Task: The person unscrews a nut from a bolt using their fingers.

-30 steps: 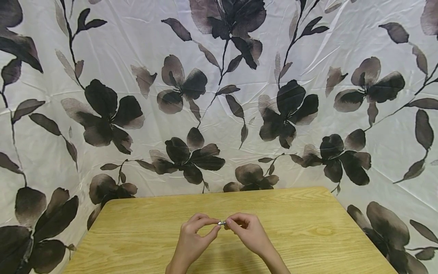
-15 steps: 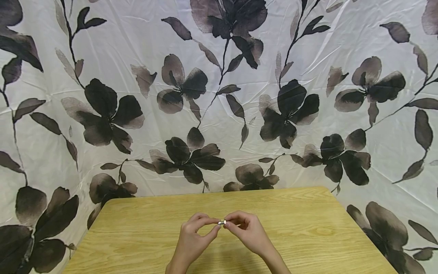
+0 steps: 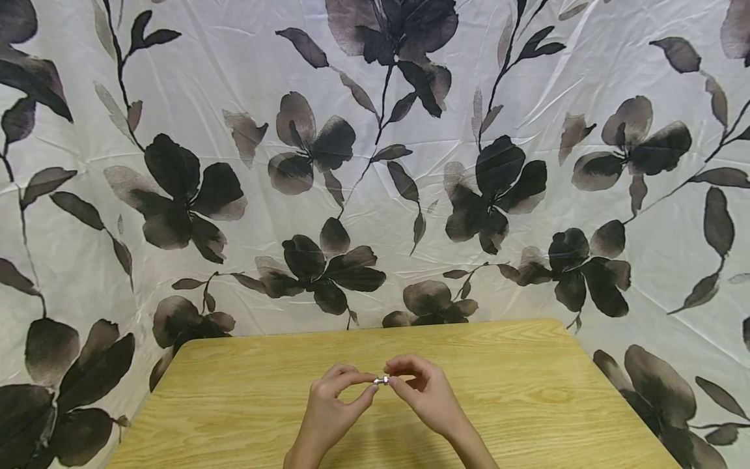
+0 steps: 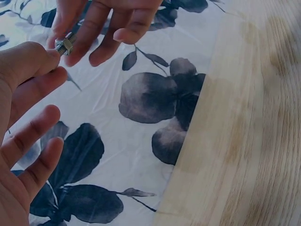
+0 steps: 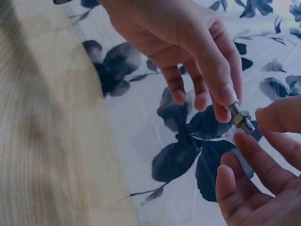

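Observation:
My left hand (image 3: pixel 334 398) pinches one end of a small silver bolt (image 5: pixel 248 126) between thumb and index finger. A hex nut (image 5: pixel 241 117) sits partway along the shank, with threads showing on both sides of it. Close around the free end is my right hand (image 3: pixel 426 398), its thumb and index finger spread apart at the nut. In the left wrist view the bolt slants up from the left fingertips toward the fingers (image 4: pixel 83 40) of the right hand. The bolt's pinched end is hidden by the left fingers.
Both hands are over a light wood-grain table (image 3: pixel 234 378). A white cloth (image 3: pixel 246 215) with dark printed flowers hangs behind it and along its sides.
The right fingers first covered the nut end, then pinched the nut. Now the index finger has lifted away and the nut shows. The left hand has stayed in place.

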`<move>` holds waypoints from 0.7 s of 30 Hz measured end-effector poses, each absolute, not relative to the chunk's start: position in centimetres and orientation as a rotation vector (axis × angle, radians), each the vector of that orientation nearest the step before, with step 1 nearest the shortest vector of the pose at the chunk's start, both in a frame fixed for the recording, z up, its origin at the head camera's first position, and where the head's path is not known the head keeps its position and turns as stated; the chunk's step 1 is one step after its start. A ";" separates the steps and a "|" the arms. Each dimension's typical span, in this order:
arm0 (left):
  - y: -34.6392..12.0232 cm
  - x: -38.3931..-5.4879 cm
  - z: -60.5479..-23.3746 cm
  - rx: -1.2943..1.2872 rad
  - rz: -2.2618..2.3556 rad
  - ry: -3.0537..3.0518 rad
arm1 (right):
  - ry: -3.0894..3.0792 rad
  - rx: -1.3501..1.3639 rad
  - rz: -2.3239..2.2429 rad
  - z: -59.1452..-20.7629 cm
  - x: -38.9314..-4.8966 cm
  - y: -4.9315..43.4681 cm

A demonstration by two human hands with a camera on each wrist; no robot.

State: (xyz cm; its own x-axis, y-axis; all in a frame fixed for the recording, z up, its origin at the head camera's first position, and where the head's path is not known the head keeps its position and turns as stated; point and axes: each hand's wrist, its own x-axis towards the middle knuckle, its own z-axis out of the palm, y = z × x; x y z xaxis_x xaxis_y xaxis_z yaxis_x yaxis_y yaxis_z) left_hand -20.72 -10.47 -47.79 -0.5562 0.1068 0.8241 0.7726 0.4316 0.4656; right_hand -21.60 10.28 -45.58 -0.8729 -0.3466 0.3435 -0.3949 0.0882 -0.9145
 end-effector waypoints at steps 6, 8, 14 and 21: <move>-10.6 -20.7 -47.8 -0.738 -1.172 -1.989 | -2.367 0.639 1.941 -45.3 -21.6 10.2; -10.6 -20.6 -47.8 -0.727 -1.171 -2.002 | -2.395 0.628 1.927 -45.3 -21.7 10.3; -10.6 -20.6 -47.9 -0.729 -1.161 -2.006 | -2.419 0.670 1.909 -45.5 -21.7 10.4; -10.6 -20.5 -47.8 -0.728 -1.162 -2.013 | -2.407 0.712 1.936 -45.3 -21.5 10.5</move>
State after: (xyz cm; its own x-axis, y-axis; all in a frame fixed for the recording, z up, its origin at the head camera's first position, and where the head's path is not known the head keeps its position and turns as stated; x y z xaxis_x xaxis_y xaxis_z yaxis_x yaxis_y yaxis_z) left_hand -20.45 -10.58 -47.80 -0.6036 0.1253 0.7873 0.7446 0.4415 0.5006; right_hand -21.52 10.47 -45.35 -0.8987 -0.3586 0.2526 -0.3237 0.1536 -0.9336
